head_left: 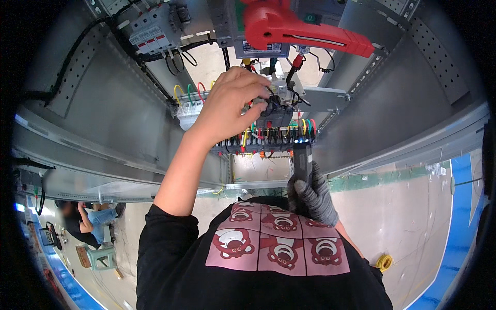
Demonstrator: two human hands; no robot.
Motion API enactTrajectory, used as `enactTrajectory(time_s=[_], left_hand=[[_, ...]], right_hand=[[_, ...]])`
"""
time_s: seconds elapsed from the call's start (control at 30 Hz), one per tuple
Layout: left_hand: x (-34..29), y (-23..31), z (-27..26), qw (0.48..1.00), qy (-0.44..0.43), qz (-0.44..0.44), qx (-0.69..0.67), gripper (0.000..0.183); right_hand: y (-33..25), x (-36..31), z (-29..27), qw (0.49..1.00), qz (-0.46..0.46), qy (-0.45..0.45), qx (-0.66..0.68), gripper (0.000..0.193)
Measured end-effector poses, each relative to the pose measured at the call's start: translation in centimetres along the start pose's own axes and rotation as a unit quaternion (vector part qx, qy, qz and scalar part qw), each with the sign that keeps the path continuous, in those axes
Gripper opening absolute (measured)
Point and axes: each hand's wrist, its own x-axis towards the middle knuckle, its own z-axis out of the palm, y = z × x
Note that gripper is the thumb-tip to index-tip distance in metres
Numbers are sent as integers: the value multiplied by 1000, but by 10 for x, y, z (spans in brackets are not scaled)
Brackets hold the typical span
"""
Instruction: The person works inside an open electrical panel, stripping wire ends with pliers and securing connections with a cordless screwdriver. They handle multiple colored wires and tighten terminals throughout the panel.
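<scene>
My bare left hand (235, 101) reaches into a metal cabinet, thumb and fingers closed around thin black wire (270, 95) at a dark block-shaped electrical device (276, 117). Its fingertips partly cover that spot. In a grey glove, my right hand (316, 199) grips a slim black tool that looks like an electric screwdriver (302, 163). Small white lights glow at its far end, just below a row of terminal blocks (263, 139) with coloured wires. No bit can be made out on the tool.
Above my hands hangs a big red rotary handle (305, 33). Circuit breakers (152, 36) sit at upper left, with a white wired unit (190, 111) below. Metal cabinet walls flank both sides. A seated person (88, 225), a pale green stool (102, 257) and a yellow coil (384, 262) are outside.
</scene>
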Motion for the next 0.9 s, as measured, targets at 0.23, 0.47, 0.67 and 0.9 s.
enactTrajectory(time_s=[0.23, 0.47, 0.67, 0.9], left_hand=[[6, 2, -5, 999, -7, -49, -24, 11], [-16, -3, -12, 994, -41, -8, 97, 8], [-20, 0, -2, 993, 48, -9, 105, 14], [-11, 18, -3, 989, -11, -2, 147, 23]], right_hand=[[-45, 11, 37, 998, 23, -20, 61, 56], [-30, 15, 49, 995, 29, -21, 91, 58], [-28, 19, 49, 996, 35, -15, 83, 58], [-32, 18, 47, 996, 60, -26, 59, 58]])
